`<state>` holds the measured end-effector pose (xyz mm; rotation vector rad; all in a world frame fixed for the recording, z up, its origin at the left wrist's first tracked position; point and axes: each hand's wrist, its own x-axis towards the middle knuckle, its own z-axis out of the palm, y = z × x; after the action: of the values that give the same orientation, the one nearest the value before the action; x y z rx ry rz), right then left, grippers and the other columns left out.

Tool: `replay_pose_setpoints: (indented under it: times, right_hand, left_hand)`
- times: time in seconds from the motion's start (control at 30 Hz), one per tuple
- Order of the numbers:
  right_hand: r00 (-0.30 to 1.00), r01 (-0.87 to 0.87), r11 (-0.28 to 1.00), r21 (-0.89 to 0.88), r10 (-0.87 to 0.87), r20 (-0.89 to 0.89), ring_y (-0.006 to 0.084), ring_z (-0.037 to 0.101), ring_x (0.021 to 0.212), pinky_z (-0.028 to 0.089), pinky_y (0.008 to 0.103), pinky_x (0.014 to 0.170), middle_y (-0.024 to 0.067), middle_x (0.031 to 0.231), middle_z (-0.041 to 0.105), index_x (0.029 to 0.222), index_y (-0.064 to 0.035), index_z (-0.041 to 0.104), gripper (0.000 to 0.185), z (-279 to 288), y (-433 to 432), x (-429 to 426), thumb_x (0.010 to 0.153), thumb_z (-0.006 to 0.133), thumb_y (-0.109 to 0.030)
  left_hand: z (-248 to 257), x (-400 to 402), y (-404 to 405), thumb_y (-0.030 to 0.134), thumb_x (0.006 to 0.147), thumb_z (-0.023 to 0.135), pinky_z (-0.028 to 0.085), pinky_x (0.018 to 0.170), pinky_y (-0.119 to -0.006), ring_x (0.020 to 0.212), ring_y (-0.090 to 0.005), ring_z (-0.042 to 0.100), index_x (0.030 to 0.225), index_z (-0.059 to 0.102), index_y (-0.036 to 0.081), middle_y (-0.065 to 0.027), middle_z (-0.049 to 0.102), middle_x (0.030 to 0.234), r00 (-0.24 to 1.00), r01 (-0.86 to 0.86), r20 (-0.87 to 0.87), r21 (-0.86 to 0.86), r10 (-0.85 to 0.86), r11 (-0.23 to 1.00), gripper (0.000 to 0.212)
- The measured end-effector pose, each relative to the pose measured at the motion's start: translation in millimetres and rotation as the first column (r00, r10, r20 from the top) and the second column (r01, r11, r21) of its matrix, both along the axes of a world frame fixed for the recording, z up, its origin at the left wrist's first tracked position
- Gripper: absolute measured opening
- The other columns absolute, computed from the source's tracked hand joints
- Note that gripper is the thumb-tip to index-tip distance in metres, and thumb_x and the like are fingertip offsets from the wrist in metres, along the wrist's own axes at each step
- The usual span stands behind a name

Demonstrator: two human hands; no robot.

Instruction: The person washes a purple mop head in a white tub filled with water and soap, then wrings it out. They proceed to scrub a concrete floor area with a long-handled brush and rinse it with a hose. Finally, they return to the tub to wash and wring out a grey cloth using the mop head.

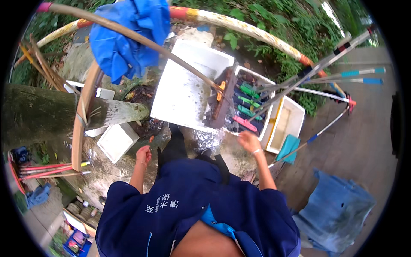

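My right hand (249, 141) is at the lower edge of a white foam box (269, 123) that holds several mop heads with green clips (246, 111) and a pink clip (245, 123); whether its fingers grip anything is not clear. On the left, my left hand (143, 155) is raised with its fingers curled, near a small orange-red thing (151, 138) that may be a leaf; contact cannot be told. Ahead lies a large white foam lid or tray (183, 93). A wet, dark mop head with an orange clip (221, 91) rests on its right edge, its wooden handle (138, 38) reaching up left.
A blue cloth (128, 41) hangs over a curved, red-and-white railing (224, 20). At left stand a tree trunk (38, 112) and a wooden plank (84, 115). Several poles (321, 66) extend to the right. Smaller foam boxes (118, 143) and a denim-like cloth (334, 208) lie around.
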<state>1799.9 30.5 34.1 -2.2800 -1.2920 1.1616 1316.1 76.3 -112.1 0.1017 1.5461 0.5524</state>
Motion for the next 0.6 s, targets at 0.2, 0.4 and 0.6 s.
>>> replay_pose_setpoints:
  times: [0.2, 0.4, 0.6]
  right_hand:
    - [0.966, 0.121, 0.975, -0.187, -0.159, -0.202, 0.0211, 0.062, 0.068, 0.048, 0.0303, 0.066, 0.0094, 0.072, 0.064, 0.086, -0.0077, 0.061, 0.023, -61.2, -204.1, -15.2, 0.067, 0.065, -0.022]
    - [0.852, 0.385, 0.905, -0.179, -0.424, -0.308, 0.0152, 0.060, 0.063, 0.047, 0.0273, 0.058, 0.0063, 0.066, 0.061, 0.085, -0.0060, 0.061, 0.018, -112.6, -337.0, -19.0, 0.069, 0.062, -0.015]
    - [0.059, 0.941, 0.170, -0.293, -0.934, -0.353, 0.0177, 0.061, 0.069, 0.051, 0.0285, 0.062, 0.0095, 0.078, 0.063, 0.091, -0.0053, 0.058, 0.015, -127.2, -460.2, -18.8, 0.078, 0.055, -0.008]
  left_hand:
    - [25.6, 36.1, -40.9, 0.013, 0.081, 0.054, 0.041, 0.039, -0.020, 0.048, -0.0092, 0.050, 0.094, 0.057, 0.008, 0.0001, 0.053, 0.064, 0.983, 0.181, -0.048, 0.095, -0.177, 0.979, 0.014]
    - [39.8, 52.5, -113.0, 0.016, 0.080, 0.055, 0.040, 0.038, -0.022, 0.048, -0.0103, 0.050, 0.094, 0.057, 0.010, 0.0004, 0.052, 0.063, 0.945, 0.315, -0.083, -0.017, -0.316, 0.949, 0.015]
    - [36.9, 53.9, -128.9, 0.016, 0.080, 0.057, 0.041, 0.039, -0.022, 0.049, -0.0100, 0.050, 0.093, 0.057, 0.011, 0.0008, 0.053, 0.064, 0.887, 0.453, -0.099, -0.010, -0.451, 0.892, 0.014]
